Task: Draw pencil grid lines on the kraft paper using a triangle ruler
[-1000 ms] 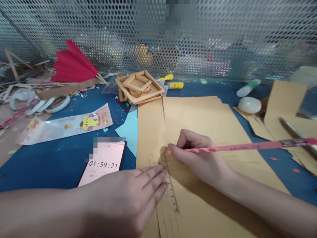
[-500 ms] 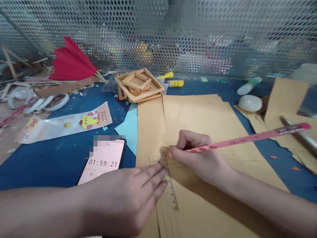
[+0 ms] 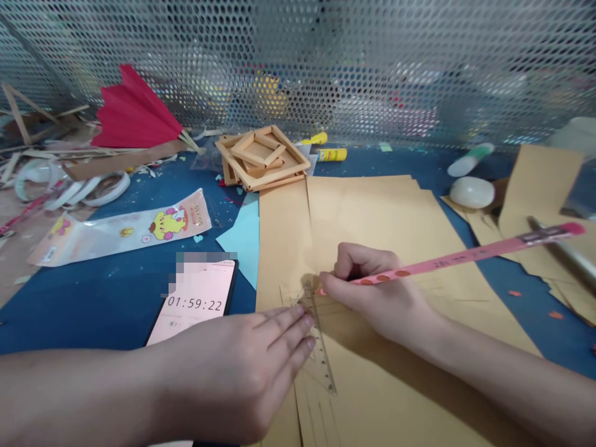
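My left hand (image 3: 261,357) lies flat, fingers stretched out, pressing a clear plastic ruler (image 3: 327,369) onto the brown card (image 3: 367,217). Part of the ruler is covered by these fingers, so its full shape is hard to tell. Pinched in my right hand (image 3: 377,288) is a pink pencil (image 3: 465,257) with a pink eraser end. Its tip is close to the ruler's upper end, mostly hidden by my fingers. Thin pencil lines mark the card around and below the ruler.
A phone (image 3: 200,292) showing a timer lies left of the card, partly under my left forearm. Beyond are a plastic sleeve (image 3: 107,239), tape rolls (image 3: 107,189), a red paper fan (image 3: 135,115), stacked card frames (image 3: 265,158) and a yellow glue stick (image 3: 333,154). A white eraser-like lump (image 3: 472,192) sits right.
The phone timer has gone from 01:59:21 to 01:59:22. The pencil's eraser end has tipped very slightly up. Both hands and the ruler stay in place.
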### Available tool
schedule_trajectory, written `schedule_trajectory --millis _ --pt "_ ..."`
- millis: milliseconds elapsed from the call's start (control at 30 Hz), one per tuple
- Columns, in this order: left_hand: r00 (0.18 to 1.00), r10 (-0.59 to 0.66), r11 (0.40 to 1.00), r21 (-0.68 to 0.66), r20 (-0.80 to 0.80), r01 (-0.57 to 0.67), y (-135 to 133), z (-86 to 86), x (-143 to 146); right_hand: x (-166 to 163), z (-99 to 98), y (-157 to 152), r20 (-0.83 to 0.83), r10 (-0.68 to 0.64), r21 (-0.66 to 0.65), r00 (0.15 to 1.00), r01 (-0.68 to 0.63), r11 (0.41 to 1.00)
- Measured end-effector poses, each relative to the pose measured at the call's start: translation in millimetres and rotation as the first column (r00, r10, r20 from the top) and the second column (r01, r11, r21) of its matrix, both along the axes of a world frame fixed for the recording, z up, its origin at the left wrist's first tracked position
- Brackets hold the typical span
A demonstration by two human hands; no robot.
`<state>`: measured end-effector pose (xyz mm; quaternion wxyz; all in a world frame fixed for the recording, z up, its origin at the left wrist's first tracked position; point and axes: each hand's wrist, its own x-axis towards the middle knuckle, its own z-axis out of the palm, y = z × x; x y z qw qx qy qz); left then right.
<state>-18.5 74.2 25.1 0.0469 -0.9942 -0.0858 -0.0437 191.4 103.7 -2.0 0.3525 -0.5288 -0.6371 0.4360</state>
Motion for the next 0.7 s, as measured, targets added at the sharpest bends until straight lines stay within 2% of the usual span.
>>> schedule_trajectory --millis 433,700 --pt "0.997 -0.024 0.999 -0.047 -0.073 0.021 -4.9 0.7 -2.8 -0.8 2.7 -0.4 0.03 -0.004 0.046 1.0 0.002 0.999" --pt "0.996 -0.046 0.999 -0.021 -0.072 0.045 -11.3 -1.6 -2.1 -0.6 3.9 -1.0 0.02 0.008 0.049 1.0 -0.009 0.999"
